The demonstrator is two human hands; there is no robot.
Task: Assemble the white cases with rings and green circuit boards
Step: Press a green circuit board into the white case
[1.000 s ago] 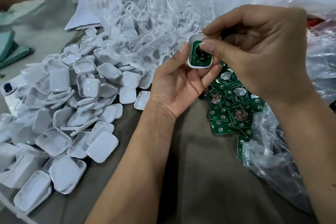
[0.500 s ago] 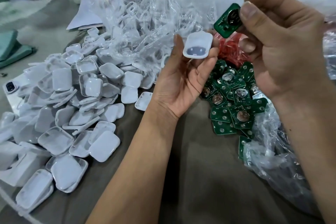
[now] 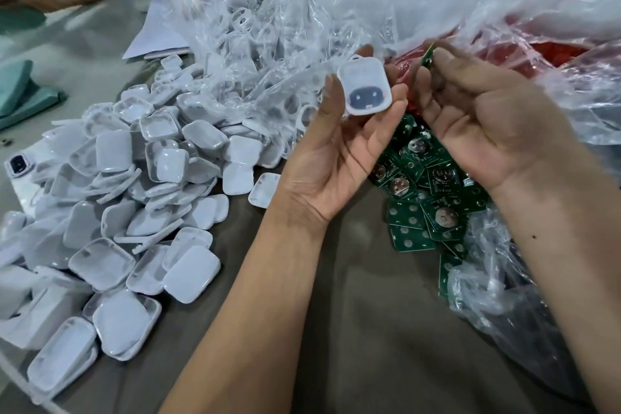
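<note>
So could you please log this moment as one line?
left hand: holds white plastic case | right hand: pinches green circuit board | board not seated

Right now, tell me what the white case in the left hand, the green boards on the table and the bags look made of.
White case: looks like moulded plastic, smooth and slightly glossy, with rounded corners and a dark patch showing in its floor.
Green boards: likely rigid circuit laminate with green coating; some carry shiny silver discs, probably metal.
Bags: thin clear plastic film, crinkled and glinting.
</note>
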